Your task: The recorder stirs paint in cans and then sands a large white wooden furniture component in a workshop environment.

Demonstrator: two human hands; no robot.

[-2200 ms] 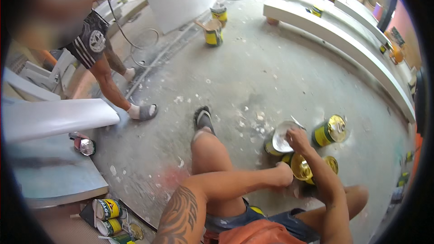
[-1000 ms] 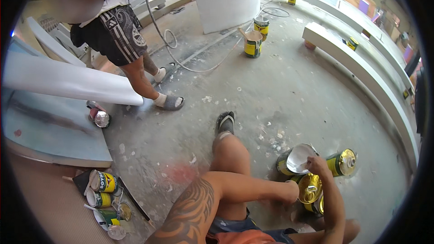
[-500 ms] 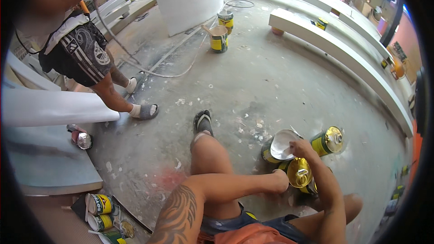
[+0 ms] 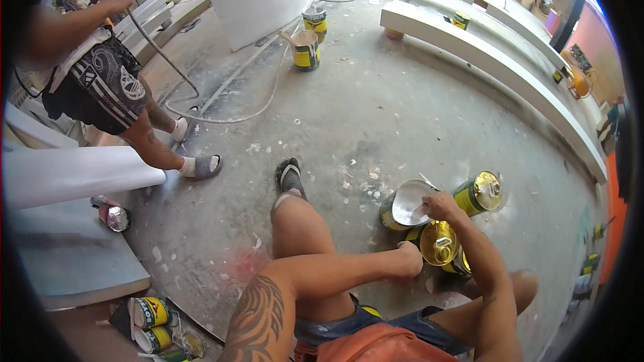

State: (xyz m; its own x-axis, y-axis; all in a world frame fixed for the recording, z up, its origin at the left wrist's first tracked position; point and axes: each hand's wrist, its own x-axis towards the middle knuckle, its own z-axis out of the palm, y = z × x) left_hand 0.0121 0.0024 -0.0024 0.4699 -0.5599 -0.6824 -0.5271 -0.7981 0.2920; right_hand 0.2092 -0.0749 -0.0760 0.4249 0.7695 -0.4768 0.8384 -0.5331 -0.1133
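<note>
The left hand (image 4: 410,259) is near, right by three gold-topped paint cans (image 4: 439,244): two close to it, one farther to the right. Its fingers look curled in; I cannot tell if they hold anything. A bit farther, the right hand (image 4: 440,206) is at the right side of one open paint can (image 4: 405,204) with pale stuff inside. Its fingers are bunched, and I cannot tell what they hold. At the far left stands one other person (image 4: 100,84). Farther are two paint buckets (image 4: 306,59) by one white column (image 4: 258,0).
</note>
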